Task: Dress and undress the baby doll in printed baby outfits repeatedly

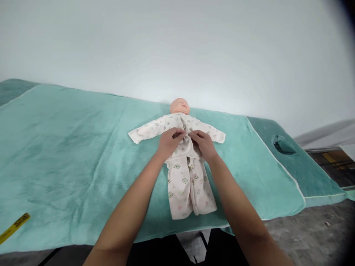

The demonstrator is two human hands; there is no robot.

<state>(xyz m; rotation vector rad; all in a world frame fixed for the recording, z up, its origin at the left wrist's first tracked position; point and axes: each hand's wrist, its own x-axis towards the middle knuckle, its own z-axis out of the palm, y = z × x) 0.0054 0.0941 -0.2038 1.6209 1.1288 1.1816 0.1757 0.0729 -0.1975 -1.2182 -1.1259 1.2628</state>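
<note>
A baby doll (180, 106) lies on its back, head toward the wall, dressed in a white patterned top (155, 127) and matching trousers (179, 188). The sleeves spread out to both sides. At the middle of the chest my left hand (171, 141) pinches the front edge of the top. Close beside it, my right hand (203, 143) pinches the other side of the same front opening. Both hands are closed, with fingertips nearly meeting; the small piece of fabric between them is partly hidden.
A teal cover (69, 147) spreads over the bed beneath the doll. Its right end has a face hole (284, 145). A yellow strip (15, 227) lies at the lower left. Behind stands a white wall (177, 48); grey floor (310, 232) shows at the lower right.
</note>
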